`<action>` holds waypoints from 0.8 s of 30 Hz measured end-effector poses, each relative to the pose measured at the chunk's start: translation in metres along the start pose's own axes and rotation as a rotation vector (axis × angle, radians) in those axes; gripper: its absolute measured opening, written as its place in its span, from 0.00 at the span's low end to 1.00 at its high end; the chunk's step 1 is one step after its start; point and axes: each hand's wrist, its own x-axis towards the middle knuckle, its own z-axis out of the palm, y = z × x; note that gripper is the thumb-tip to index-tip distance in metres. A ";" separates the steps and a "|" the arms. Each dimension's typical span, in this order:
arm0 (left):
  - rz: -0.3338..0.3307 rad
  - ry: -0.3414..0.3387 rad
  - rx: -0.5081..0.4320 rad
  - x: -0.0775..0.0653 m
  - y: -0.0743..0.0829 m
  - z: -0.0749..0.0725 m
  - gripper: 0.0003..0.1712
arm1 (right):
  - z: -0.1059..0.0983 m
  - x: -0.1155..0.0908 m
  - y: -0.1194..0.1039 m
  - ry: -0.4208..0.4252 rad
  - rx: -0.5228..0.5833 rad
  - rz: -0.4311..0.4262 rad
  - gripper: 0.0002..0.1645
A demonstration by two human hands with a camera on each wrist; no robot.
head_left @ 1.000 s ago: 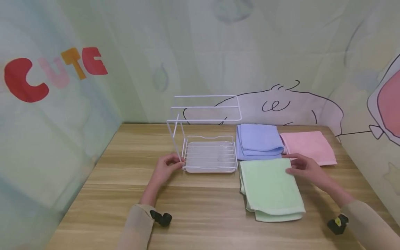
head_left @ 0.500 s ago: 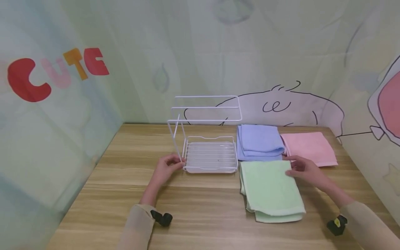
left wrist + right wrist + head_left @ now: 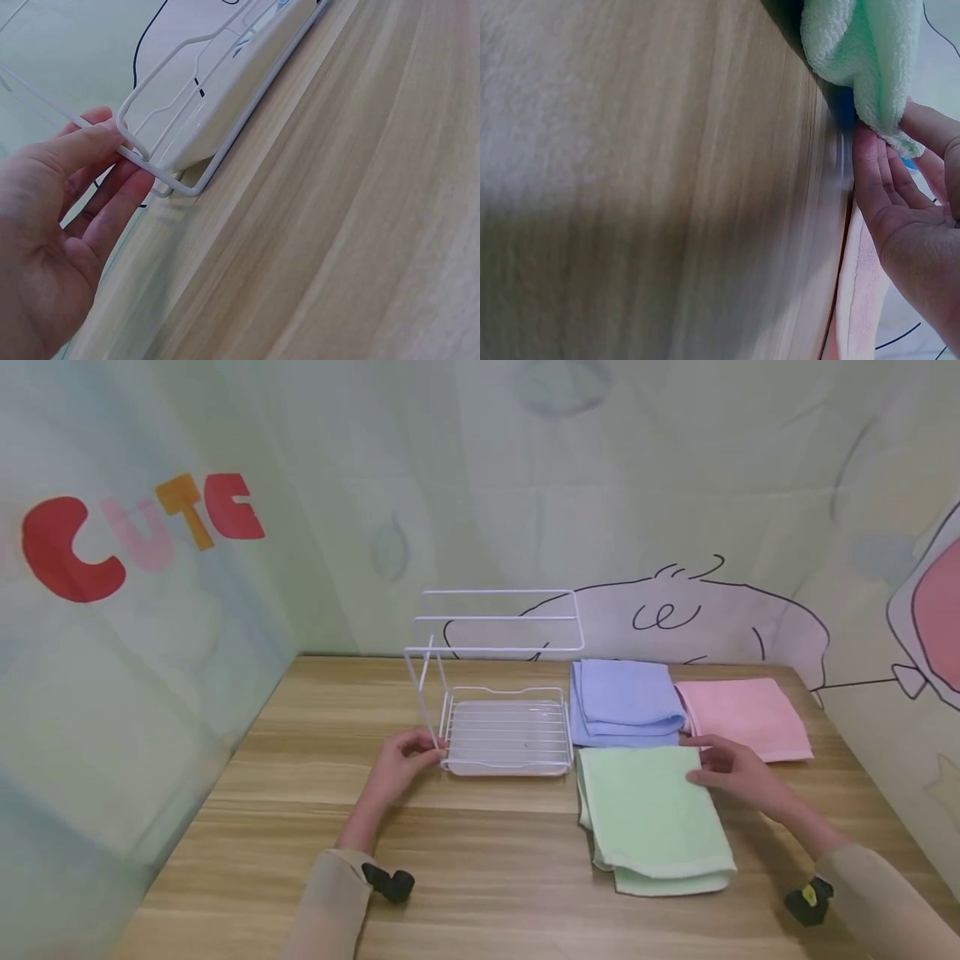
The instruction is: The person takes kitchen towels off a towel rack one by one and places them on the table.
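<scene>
My left hand (image 3: pixel 397 766) pinches the front left corner of a white wire rack (image 3: pixel 424 693); in the left wrist view, thumb and fingers close round its wire. A shallow pale tray (image 3: pixel 510 735) sits in the rack's base. My right hand (image 3: pixel 738 774) holds the upper right corner of a folded green towel (image 3: pixel 652 810), its thumb on top and fingers beneath, as the right wrist view shows. The green towel lies at the front, right of the rack. Behind it lies a folded blue towel (image 3: pixel 626 697), with a folded pink towel (image 3: pixel 746 714) to the right.
All of it stands on a wood-grain table (image 3: pixel 480 868). A printed cloth backdrop (image 3: pixel 480 510) rises along the table's back and sides, close behind the rack and the blue towel. The rack's upper bars (image 3: pixel 498 618) overhang its base.
Both hands keep their grip and place on the rack and the green towel. The whole head view has shifted very slightly.
</scene>
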 end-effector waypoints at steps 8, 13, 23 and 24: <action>0.013 -0.011 -0.015 0.001 0.003 0.001 0.10 | 0.000 -0.002 0.003 -0.013 0.026 -0.059 0.33; 0.024 -0.012 -0.017 0.000 0.002 0.001 0.10 | 0.001 -0.004 0.004 -0.009 0.037 -0.079 0.32; 0.026 -0.010 -0.025 -0.001 0.002 0.000 0.10 | 0.001 -0.004 0.002 -0.002 0.057 -0.101 0.32; 0.026 -0.008 -0.026 -0.001 0.002 -0.001 0.10 | 0.001 -0.004 0.002 -0.006 0.057 -0.105 0.32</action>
